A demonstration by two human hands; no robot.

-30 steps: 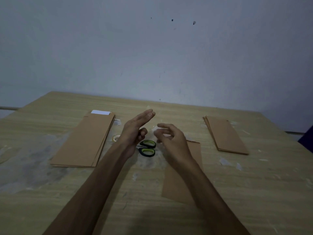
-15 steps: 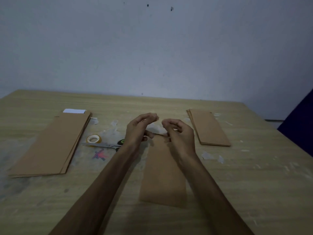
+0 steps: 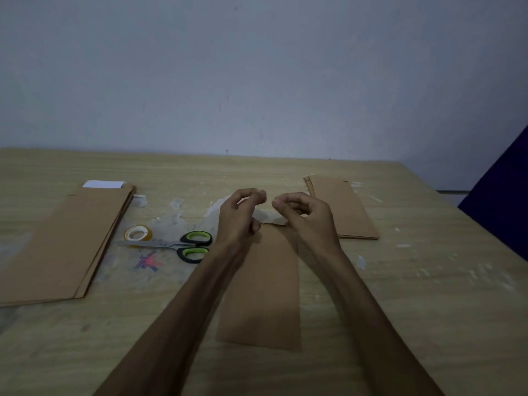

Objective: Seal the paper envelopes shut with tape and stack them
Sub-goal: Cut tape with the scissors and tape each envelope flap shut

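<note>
Here, hands over envelope.

Dim, flat indoor light with a bluish-grey cast.
Soft shadows fall beneath the forearms onto the table; the wall looks grainy, detail is soft, and the wide angle bends the edges.

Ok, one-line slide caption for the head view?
Both hands raised over the far end of a brown envelope, scissors beside.
</note>
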